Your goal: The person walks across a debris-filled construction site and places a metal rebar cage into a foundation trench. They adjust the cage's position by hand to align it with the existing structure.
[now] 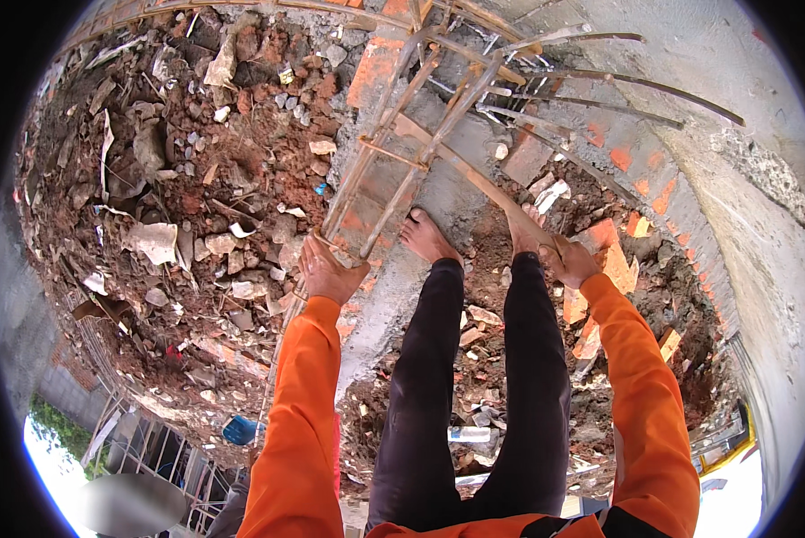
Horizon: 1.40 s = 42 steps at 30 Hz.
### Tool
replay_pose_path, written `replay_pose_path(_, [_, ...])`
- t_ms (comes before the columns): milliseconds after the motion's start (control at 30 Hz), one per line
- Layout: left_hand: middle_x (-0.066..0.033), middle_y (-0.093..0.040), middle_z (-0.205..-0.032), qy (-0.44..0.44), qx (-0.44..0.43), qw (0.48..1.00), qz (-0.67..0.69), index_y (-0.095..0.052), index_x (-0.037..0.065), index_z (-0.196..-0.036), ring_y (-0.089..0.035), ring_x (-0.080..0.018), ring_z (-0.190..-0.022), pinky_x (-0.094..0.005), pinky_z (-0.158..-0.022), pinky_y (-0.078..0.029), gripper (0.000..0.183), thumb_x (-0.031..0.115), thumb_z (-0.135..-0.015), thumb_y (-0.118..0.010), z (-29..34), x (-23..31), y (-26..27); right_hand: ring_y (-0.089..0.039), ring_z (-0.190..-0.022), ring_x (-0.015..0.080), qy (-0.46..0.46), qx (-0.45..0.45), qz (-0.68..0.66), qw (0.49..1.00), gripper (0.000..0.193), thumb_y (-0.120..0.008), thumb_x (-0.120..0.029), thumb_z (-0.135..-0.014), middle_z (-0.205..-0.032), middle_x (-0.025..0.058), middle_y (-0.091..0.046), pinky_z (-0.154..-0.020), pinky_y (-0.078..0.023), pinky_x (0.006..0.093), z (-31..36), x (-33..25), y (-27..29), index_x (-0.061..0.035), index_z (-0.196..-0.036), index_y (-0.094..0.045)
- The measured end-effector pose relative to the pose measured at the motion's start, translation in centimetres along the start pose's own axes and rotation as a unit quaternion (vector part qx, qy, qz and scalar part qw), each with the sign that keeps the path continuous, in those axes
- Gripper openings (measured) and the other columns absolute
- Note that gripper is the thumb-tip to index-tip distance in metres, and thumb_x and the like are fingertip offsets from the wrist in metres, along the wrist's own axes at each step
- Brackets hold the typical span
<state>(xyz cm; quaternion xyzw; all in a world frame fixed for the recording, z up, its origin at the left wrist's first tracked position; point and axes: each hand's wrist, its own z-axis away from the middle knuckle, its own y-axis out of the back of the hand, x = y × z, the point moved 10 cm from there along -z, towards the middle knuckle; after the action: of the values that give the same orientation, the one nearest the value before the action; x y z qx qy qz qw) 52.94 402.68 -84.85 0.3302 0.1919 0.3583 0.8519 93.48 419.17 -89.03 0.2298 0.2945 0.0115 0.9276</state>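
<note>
My left hand (330, 271) is closed around the near end of a long, rusty rebar cage (394, 208), which runs away from me over a mortar-covered brick strip. In my right hand (571, 261) is the near end of a wooden stick (483, 186). The stick slants up to the left, and its far end reaches in under the bars of the cage. My bare feet stand near it, the left foot (426, 238) on the grey mortar (452, 193) and the right one (526, 231) just beyond my right hand.
Bent rebar ends (662, 87) stick out at the far right, near a grey plastered wall (770, 117). Rubble and reddish soil (196, 179) cover the left side. Broken orange bricks (616, 264) lie by my right hand. A blue container (239, 430) sits at lower left.
</note>
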Motion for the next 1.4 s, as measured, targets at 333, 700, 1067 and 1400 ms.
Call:
replay_pose_path(333, [-0.0257, -0.036, -0.132, -0.040, 0.104, 0.994, 0.004, -0.022, -0.007, -0.136, -0.031, -0.0380, -0.128, -0.0449, -0.109, -0.022, 0.112, 0.049, -0.056, -0.076, -0.1, -0.8, -0.2, -0.060, -0.074, 0.0436, 0.009, 0.107, 0.017, 0.994, 0.046, -0.052, -0.041, -0.087, -0.073, 0.0243, -0.061, -0.069, -0.048, 0.0503, -5.3, 1.2, 0.6, 0.0008, -0.106, -0.054])
replay_pose_path(700, [-0.0260, -0.037, -0.129, -0.051, 0.097, 0.994, 0.026, -0.025, -0.006, -0.134, -0.033, -0.0386, -0.124, -0.0439, -0.108, -0.025, 0.108, 0.048, -0.057, -0.078, 0.3, 1.0, 1.5, -0.059, -0.064, 0.0439, 0.020, 0.101, 0.124, 0.987, 0.052, -0.045, -0.052, -0.091, -0.065, 0.0226, -0.058, -0.058, -0.047, 0.0501, -8.1, 3.4, 1.8, -0.0007, -0.091, -0.057])
replay_pose_path(1067, [-0.0170, -0.057, -0.117, -0.084, -0.173, 0.795, 0.575, -0.053, -0.006, -0.121, -0.054, -0.0258, -0.109, -0.0368, -0.097, -0.040, 0.059, 0.039, -0.084, -0.052, -5.7, -2.1, 3.0, -0.061, -0.065, 0.0384, 0.059, 0.030, -0.013, 0.998, 0.028, -0.058, -0.022, -0.082, -0.069, 0.0223, -0.059, -0.058, -0.047, 0.0436, -10.5, -0.1, 3.3, 0.0008, -0.096, -0.053])
replay_pose_path(1400, [-0.0047, -0.061, -0.080, -0.146, -0.225, 0.875, 0.403, -0.067, 0.002, -0.082, -0.054, -0.0158, -0.067, -0.0314, -0.059, -0.044, 0.028, 0.031, -0.083, -0.068, -21.1, 10.2, -6.1, -0.057, -0.056, 0.0397, 0.018, 0.101, 0.055, 0.993, 0.055, -0.043, -0.052, -0.092, -0.057, 0.0197, -0.055, -0.052, -0.045, 0.0447, -10.0, 0.3, 2.6, 0.0013, -0.087, -0.059])
